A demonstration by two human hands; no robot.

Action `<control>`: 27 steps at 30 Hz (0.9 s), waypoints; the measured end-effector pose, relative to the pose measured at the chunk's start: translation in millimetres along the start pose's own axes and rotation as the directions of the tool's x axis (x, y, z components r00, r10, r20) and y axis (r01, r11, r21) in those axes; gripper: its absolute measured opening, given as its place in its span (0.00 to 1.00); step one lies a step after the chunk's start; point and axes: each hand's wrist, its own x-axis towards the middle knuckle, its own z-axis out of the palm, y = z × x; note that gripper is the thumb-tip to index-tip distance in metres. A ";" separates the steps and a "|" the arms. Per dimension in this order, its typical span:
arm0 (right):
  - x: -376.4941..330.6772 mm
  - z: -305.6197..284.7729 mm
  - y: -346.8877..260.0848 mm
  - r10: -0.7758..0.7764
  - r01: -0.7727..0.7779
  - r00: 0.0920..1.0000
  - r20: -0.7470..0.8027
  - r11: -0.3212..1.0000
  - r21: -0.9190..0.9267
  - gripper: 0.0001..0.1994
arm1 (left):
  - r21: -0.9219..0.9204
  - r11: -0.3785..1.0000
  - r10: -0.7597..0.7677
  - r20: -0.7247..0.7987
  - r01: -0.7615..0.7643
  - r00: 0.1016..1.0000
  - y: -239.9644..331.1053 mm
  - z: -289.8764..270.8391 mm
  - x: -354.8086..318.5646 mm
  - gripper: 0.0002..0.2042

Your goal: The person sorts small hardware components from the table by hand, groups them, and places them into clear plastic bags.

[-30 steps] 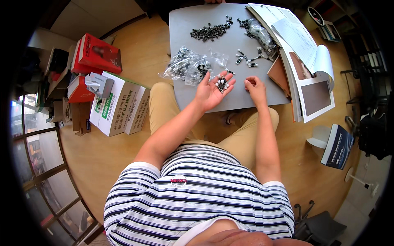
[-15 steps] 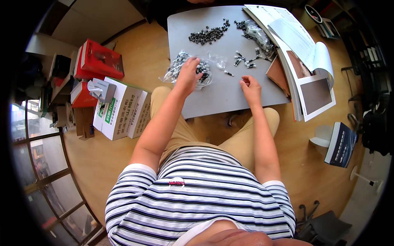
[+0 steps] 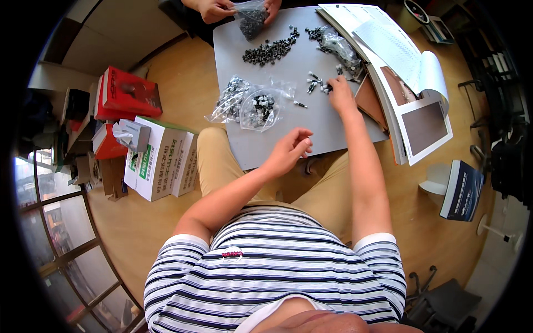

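My left hand (image 3: 287,152) hovers off the table's near edge, fingers curled and thumb close to the forefinger; whatever they hold, if anything, is too small to make out. Farther right, my right hand (image 3: 342,97) reaches down to a loose group of small black-and-white cylindrical parts (image 3: 314,83), its fingertips closed at one of them. A clear plastic bag (image 3: 260,111) full of similar parts lies open at the left of the grey table (image 3: 239,152). One single part (image 3: 300,104) rests between bag and group.
Across the table, another person's hands (image 3: 214,10) hold a clear bag of dark pieces (image 3: 251,22). A pile of small black pieces (image 3: 271,53) lies before them. Another plastic bag (image 3: 340,47) sits beside large open sample books (image 3: 413,111) at right. White cartons (image 3: 158,161) stand left.
My left hand has come out of the bag toward me. My right hand has moved forward to the loose parts. The other person's hands and bag have appeared at the far edge.
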 end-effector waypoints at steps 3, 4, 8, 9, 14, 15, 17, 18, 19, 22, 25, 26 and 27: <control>6.0 -17.2 -10.7 0.065 -0.046 0.976 0.208 0.995 -0.093 0.14 | -0.183 0.961 -0.197 0.073 0.207 0.978 -18.3 6.7 10.6 0.15; 2.8 -22.5 -18.0 0.093 -0.062 0.961 0.260 0.990 -0.125 0.11 | -0.415 0.870 -0.259 0.073 0.265 0.963 -24.4 5.9 18.3 0.17; -7.8 -15.4 -9.2 0.044 0.004 0.953 0.299 0.987 -0.161 0.11 | -0.784 0.598 -0.303 -0.029 0.166 0.953 -40.6 4.8 49.0 0.21; -10.3 -13.4 -5.2 0.047 0.003 0.953 0.300 0.986 -0.164 0.11 | -0.817 0.557 -0.325 -0.050 0.149 0.944 -43.7 5.4 56.0 0.22; -20.9 -24.3 -27.5 0.224 -0.356 0.799 0.558 0.924 0.138 0.14 | -0.916 0.379 -0.366 -0.018 0.132 0.930 -40.1 12.3 73.2 0.22; -21.3 -31.1 -36.6 0.218 -0.350 0.798 0.562 0.927 0.137 0.14 | -0.928 0.348 -0.360 -0.003 0.131 0.933 -39.7 10.9 76.0 0.23; -23.9 -52.9 -61.3 -0.019 -0.553 0.673 0.740 0.651 0.520 0.15 | -0.943 0.322 -0.325 -0.021 0.090 0.945 -47.5 4.8 83.7 0.23; -20.3 -48.5 -59.6 -0.022 -0.554 0.667 0.744 0.653 0.516 0.15 | -0.953 0.298 -0.290 -0.036 0.055 0.957 -52.0 1.5 86.5 0.23; -11.9 -41.0 -49.6 0.135 -0.463 0.806 0.576 0.751 0.471 0.15 | -0.952 0.302 -0.349 -0.055 0.057 0.936 -46.4 1.9 87.9 0.23; 2.8 -6.4 -7.4 0.068 -0.089 0.994 0.091 0.964 0.251 0.12 | -0.948 0.294 -0.345 0.013 0.121 0.939 -41.4 -3.6 84.8 0.23; 1.1 -3.9 -19.0 0.029 -0.024 0.992 0.123 0.999 -0.046 0.08 | -0.960 0.244 -0.370 0.042 0.141 0.928 -41.3 -10.2 71.6 0.23; -3.7 -5.2 -23.9 0.017 -0.010 0.992 0.123 0.998 -0.056 0.07 | -0.961 0.243 -0.370 0.034 0.132 0.929 -40.7 -12.2 67.6 0.23; -6.5 -4.8 -28.0 0.006 0.002 0.992 0.123 0.998 -0.065 0.07 | -0.958 0.249 -0.376 0.041 0.143 0.926 -39.9 -14.7 63.8 0.24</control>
